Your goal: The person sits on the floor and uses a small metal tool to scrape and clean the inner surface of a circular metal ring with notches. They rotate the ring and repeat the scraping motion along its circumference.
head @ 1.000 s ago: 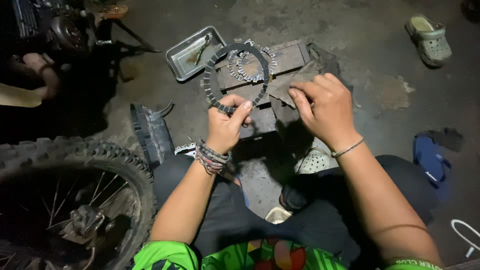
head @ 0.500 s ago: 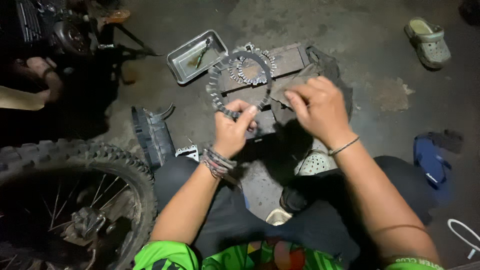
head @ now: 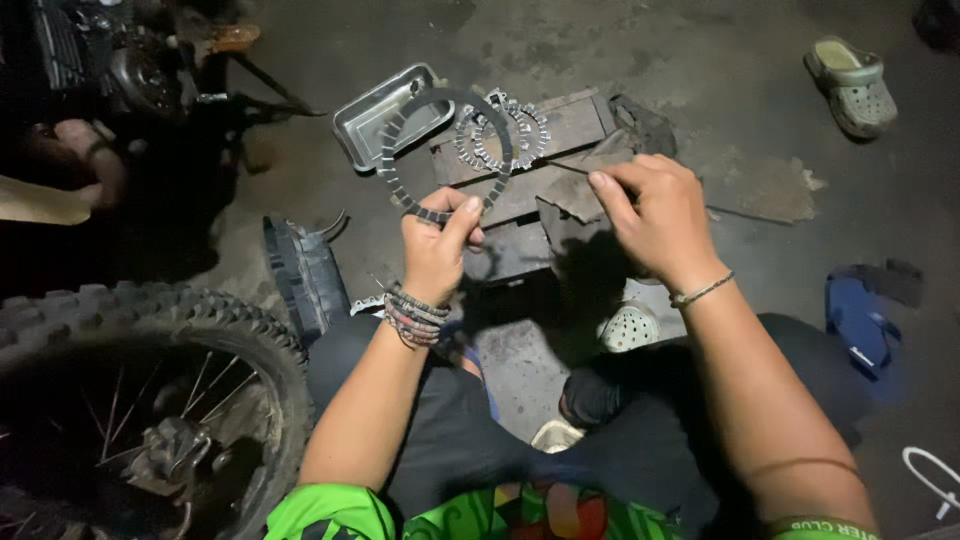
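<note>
Matt, notched ring [head: 400,180]; shiny metal tray [head: 372,118]; rough wooden boards [head: 570,125].

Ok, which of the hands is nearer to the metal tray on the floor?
Left. The left hand holds up a ring-shaped friction plate just below and right of the metal tray, with the ring overlapping the tray in view. The right hand is farther right, over the wooden boards.
</note>
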